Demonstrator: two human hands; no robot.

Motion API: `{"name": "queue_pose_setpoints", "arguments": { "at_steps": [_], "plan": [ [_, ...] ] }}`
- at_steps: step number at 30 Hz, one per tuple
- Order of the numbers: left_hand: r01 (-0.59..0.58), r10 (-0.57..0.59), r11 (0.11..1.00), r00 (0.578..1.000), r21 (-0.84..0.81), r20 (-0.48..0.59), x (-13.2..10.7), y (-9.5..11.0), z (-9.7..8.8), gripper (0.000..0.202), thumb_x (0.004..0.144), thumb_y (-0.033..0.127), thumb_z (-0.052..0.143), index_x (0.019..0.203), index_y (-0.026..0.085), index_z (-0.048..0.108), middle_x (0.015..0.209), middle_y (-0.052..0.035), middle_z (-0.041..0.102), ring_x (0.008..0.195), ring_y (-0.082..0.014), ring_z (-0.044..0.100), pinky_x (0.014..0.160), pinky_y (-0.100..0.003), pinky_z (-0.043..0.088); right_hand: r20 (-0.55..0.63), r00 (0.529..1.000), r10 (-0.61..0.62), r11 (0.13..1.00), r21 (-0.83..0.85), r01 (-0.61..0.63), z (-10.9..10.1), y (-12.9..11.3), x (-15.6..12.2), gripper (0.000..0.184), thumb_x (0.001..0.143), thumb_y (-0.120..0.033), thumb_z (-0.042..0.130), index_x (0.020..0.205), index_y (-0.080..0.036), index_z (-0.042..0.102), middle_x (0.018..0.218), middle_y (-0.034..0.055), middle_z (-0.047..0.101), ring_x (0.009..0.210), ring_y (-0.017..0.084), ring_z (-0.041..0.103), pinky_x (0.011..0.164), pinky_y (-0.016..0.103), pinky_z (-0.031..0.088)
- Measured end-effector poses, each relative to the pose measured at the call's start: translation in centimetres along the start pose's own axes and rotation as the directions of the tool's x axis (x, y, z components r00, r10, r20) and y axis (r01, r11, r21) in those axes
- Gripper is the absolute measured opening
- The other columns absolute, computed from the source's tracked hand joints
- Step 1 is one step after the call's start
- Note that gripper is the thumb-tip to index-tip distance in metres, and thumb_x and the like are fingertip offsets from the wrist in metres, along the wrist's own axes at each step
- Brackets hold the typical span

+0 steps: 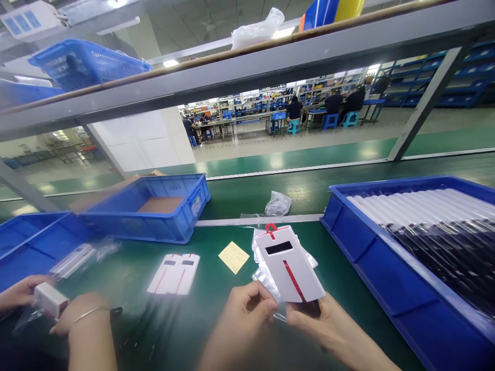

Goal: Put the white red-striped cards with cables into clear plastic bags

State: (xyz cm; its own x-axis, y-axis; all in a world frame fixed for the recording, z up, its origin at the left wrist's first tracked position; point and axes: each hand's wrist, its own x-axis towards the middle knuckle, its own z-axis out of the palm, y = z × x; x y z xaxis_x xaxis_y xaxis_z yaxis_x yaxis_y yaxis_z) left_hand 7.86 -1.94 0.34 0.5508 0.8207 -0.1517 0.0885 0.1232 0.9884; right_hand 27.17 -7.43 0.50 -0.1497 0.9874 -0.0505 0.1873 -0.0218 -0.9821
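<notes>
White card packaging (289,270) with a red stripe and a dark window sits tilted between my two hands, low at the middle of the green table (216,299), its lower edge pinched by both. Starting at the far left, a co-worker's hands (23,293) hold a small white box (50,300), one wrist wearing a thin bangle (91,312); behind them stand blue bins (38,242), and a further blue crate (154,208) lies open with a brown bottom. Moving right, two flat white cards (175,273) lie side by side on the table, and near them a yellow slip (233,256). My left hand (247,309) is curled, thumb and fingers closed on the packaging's lower left corner along with a clear plastic bag (266,281) beneath it. My right hand (320,322) grips the lower right edge, fingers narrow under the card. Beyond, a crumpled clear bag (277,204) rests by a white strip. On the far right a big blue tray (371,257) holds rows of white and dark bagged pieces (433,216).
</notes>
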Motion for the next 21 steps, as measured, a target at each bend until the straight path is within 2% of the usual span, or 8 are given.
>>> {"name": "queue_pose_setpoints", "arguments": {
  "at_steps": [2, 4, 9, 12, 14, 16, 18, 21],
  "plan": [
    [0.015, -0.014, 1.000, 0.999, 0.021, -0.028, -0.1, 0.3, -0.2, 0.024, 0.086, 0.035, 0.063, 0.072, 0.016, 0.058, 0.063, 0.0015, 0.056, 0.056, -0.0103, 0.049, 0.057, -0.023, 0.039, 0.072, 0.996, 0.048, 0.999, 0.010, -0.049, -0.6, -0.2, -0.4, 0.030, 0.087, -0.051, 0.067, 0.084, -0.021, 0.064, 0.084, 0.0003, 0.060, 0.082, 0.020, 0.054, 0.072, 0.026, 0.045],
    [0.023, -0.022, 0.999, 0.999, 0.042, -0.027, -0.1, 0.6, -0.3, 0.023, 0.085, 0.034, 0.062, 0.072, 0.016, 0.058, 0.063, 0.0016, 0.056, 0.056, -0.0100, 0.049, 0.057, -0.023, 0.039, 0.081, 0.993, 0.085, 0.996, -0.023, -0.083, -0.9, -0.2, -0.8, 0.028, 0.090, -0.049, 0.063, 0.085, -0.022, 0.062, 0.084, -0.0008, 0.058, 0.083, 0.019, 0.052, 0.073, 0.025, 0.042],
    [0.025, -0.024, 0.997, 1.000, 0.068, -0.013, 0.1, 0.5, -0.1, 0.024, 0.086, 0.035, 0.062, 0.073, 0.016, 0.059, 0.064, 0.0012, 0.056, 0.059, -0.0113, 0.049, 0.060, -0.024, 0.039, -0.045, 0.988, 0.149, 0.986, -0.075, -0.152, -0.5, 0.3, -1.1, 0.032, 0.086, -0.048, 0.064, 0.074, -0.020, 0.055, 0.072, -0.0029, 0.049, 0.070, 0.015, 0.043, 0.062, 0.024, 0.037],
    [-0.038, 0.056, 0.988, 0.992, 0.148, -0.116, 0.0, -0.2, 0.2, 0.017, 0.088, 0.034, 0.061, 0.084, 0.017, 0.063, 0.079, -0.0017, 0.062, 0.072, -0.0147, 0.054, 0.070, -0.027, 0.043, -0.122, 0.979, 0.165, 0.983, -0.057, -0.172, 0.1, 1.0, -0.8, 0.033, 0.081, -0.050, 0.068, 0.074, -0.020, 0.056, 0.072, -0.0015, 0.053, 0.069, 0.016, 0.046, 0.062, 0.025, 0.040],
    [-0.111, 0.190, 0.956, 0.941, 0.273, -0.281, -0.3, -0.8, 0.6, 0.013, 0.089, 0.032, 0.059, 0.090, 0.020, 0.061, 0.092, -0.0029, 0.062, 0.085, -0.0170, 0.055, 0.080, -0.030, 0.043, -0.163, 0.970, 0.180, 0.981, -0.044, -0.189, 0.5, 1.6, -0.6, 0.034, 0.079, -0.050, 0.070, 0.072, -0.020, 0.056, 0.071, -0.0010, 0.055, 0.069, 0.016, 0.049, 0.063, 0.025, 0.041],
    [-0.158, 0.303, 0.914, 0.878, 0.374, -0.371, -0.6, -1.3, 1.2, 0.011, 0.089, 0.031, 0.058, 0.087, 0.021, 0.057, 0.092, -0.0020, 0.058, 0.087, -0.0175, 0.052, 0.082, -0.030, 0.041, -0.202, 0.959, 0.198, 0.979, -0.014, -0.205, 1.0, 2.1, -0.5, 0.034, 0.076, -0.049, 0.073, 0.070, -0.020, 0.055, 0.070, -0.0010, 0.054, 0.070, 0.017, 0.049, 0.064, 0.025, 0.042],
    [-0.189, 0.331, 0.896, 0.887, 0.401, -0.323, -0.8, -1.6, 1.8, 0.015, 0.088, 0.030, 0.058, 0.078, 0.020, 0.054, 0.084, -0.0008, 0.053, 0.081, -0.0170, 0.050, 0.077, -0.029, 0.039, -0.217, 0.954, 0.205, 0.978, 0.006, -0.209, 1.5, 2.4, -0.4, 0.037, 0.075, -0.050, 0.075, 0.069, -0.020, 0.053, 0.069, -0.0019, 0.051, 0.068, 0.016, 0.047, 0.062, 0.025, 0.041],
    [-0.179, 0.249, 0.932, 0.948, 0.316, -0.197, -0.9, -1.5, 2.4, 0.014, 0.086, 0.025, 0.057, 0.073, 0.019, 0.052, 0.080, -0.0003, 0.052, 0.076, -0.0158, 0.050, 0.071, -0.027, 0.037, -0.166, 0.970, 0.178, 0.984, 0.047, -0.173, 1.8, 2.2, -0.5, 0.038, 0.080, -0.051, 0.072, 0.070, -0.021, 0.052, 0.070, -0.0023, 0.050, 0.070, 0.017, 0.047, 0.063, 0.025, 0.042]
  ]
}}
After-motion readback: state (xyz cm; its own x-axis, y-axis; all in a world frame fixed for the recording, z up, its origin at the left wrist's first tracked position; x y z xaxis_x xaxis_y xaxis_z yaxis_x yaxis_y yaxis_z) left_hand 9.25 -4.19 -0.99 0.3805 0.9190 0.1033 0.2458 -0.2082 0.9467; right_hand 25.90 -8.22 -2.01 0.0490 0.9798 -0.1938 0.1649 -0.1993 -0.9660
